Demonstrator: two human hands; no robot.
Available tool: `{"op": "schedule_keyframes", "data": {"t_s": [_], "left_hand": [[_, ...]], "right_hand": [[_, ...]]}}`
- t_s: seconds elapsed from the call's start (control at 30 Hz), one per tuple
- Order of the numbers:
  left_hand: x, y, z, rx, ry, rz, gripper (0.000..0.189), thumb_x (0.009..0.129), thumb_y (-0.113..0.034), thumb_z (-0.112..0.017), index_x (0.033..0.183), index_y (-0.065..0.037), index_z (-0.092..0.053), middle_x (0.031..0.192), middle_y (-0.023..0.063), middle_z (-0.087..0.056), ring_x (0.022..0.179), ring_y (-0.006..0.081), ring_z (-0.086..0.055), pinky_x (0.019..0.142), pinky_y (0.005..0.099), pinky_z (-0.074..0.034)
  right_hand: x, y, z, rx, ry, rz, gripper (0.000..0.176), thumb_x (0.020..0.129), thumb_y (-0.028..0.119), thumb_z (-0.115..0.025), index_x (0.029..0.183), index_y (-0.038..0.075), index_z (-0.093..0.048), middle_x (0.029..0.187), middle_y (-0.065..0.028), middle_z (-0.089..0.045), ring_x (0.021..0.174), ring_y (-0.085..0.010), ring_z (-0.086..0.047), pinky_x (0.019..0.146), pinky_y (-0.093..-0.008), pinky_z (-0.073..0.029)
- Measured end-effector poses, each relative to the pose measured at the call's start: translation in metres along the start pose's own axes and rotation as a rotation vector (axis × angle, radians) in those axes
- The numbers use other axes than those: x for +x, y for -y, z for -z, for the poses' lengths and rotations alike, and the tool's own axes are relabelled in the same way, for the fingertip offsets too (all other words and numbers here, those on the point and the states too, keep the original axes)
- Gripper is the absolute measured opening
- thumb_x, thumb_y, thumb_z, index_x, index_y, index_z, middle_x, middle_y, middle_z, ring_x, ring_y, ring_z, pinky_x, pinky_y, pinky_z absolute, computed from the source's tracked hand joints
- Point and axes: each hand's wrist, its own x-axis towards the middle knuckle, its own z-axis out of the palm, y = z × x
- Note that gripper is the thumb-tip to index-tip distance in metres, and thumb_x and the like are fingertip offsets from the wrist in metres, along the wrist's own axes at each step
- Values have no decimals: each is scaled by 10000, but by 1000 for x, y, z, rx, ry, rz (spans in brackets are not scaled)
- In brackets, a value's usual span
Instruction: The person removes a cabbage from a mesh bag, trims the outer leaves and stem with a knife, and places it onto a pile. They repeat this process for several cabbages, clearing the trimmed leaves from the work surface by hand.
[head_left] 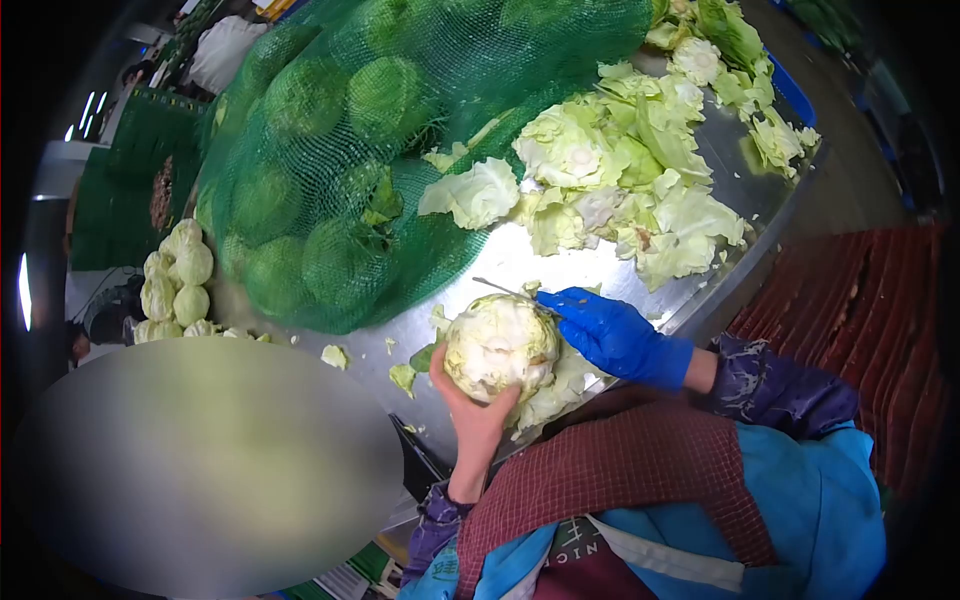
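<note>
A pale, trimmed cabbage head (500, 347) rests near the front edge of the metal table (425, 322). Bare and curved around its lower left side, my left hand (475, 405) holds it with thumb and fingers apart. My right hand (612, 335), in a blue glove, is closed on the handle of a knife (508, 291), whose thin blade lies along the top of the cabbage. Cut leaves (565, 385) lie under and to the right of the cabbage, and small green scraps lie to its left.
A green mesh sack (330, 200) of cabbages fills the back left. Loose leaves (625, 170) are heaped at the back right. Pale cabbages (180, 275) are stacked at the far left. Red slatted material (840, 330) lies beyond the table's right edge. A blurred oval covers the lower left.
</note>
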Motion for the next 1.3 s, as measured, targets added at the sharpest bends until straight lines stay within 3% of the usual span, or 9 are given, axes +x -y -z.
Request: {"op": "schedule_keyframes", "data": {"t_s": [0.43,0.57,0.63,0.67,0.8,0.93,1.07,1.23,1.3], "left_hand": [[10,4,-5,10,-17,-29,904,630,-154,-760,1355,-60,-228,1268,153,-364,1182,252,-406,1007,372,-353],[11,-5,-5,-266,-8,38,923,627,-98,-776,1344,-30,-199,1250,184,-383,1166,268,-424,1000,378,-367],[10,10,6,-396,-37,99,898,665,-81,-770,1360,-81,-201,1242,186,-409,1149,263,-451,963,380,-425],[8,11,9,-545,-56,206,831,719,-78,-717,1370,-127,-205,1270,165,-397,1160,282,-449,944,422,-447],[-26,10,31,-1071,-150,285,714,837,-146,-604,1408,-192,-178,1350,141,-350,1227,329,-412,963,488,-442],[-110,25,88,-1118,-400,-130,814,758,-256,-696,1397,-73,-226,1361,141,-369,1244,287,-409,1033,421,-382],[-254,34,143,-873,-931,-113,838,775,-468,-648,1360,33,-319,1364,174,-417,1251,315,-423,1033,483,-375],[-438,97,133,-1001,-1400,-24,755,787,-456,-619,1389,-104,-330,1392,166,-385,1251,367,-413,950,593,-404],[-498,120,100,-1001,-1569,95,686,821,-486,-552,1362,-106,-370,1376,144,-413,1229,363,-438,904,561,-450]], "right_hand": [[-6,-3,3,-5,14,-47,505,901,285,-550,1298,-7,-439,1201,-262,-526,1086,-373,-544,898,-385,-456],[-2,9,9,331,142,-301,560,910,314,-553,1313,-46,-405,1214,-226,-541,1122,-308,-538,926,-377,-430],[6,13,9,419,182,-533,505,915,269,-552,1345,43,-412,1133,-109,-587,710,-119,-559,641,-269,-490],[2,-14,0,466,159,-379,483,920,263,-543,1350,83,-414,1072,-51,-594,592,-50,-459,522,-217,-436],[23,3,12,389,277,-495,396,925,287,-534,1262,85,-489,967,-9,-623,535,-34,-452,438,-176,-370],[39,13,4,187,431,-444,349,917,287,-531,1162,40,-555,971,-29,-644,510,-29,-434,441,-173,-360],[50,-54,11,-5,534,-156,267,941,89,-482,1169,-29,-553,1090,-74,-613,931,-144,-575,851,-279,-453],[61,-81,22,8,608,-230,284,942,100,-478,1183,-28,-553,1120,-94,-604,958,-161,-580,888,-297,-446],[59,-80,24,-60,587,-163,281,940,97,-475,1177,-26,-560,1149,-107,-598,974,-170,-582,892,-304,-447]]}}
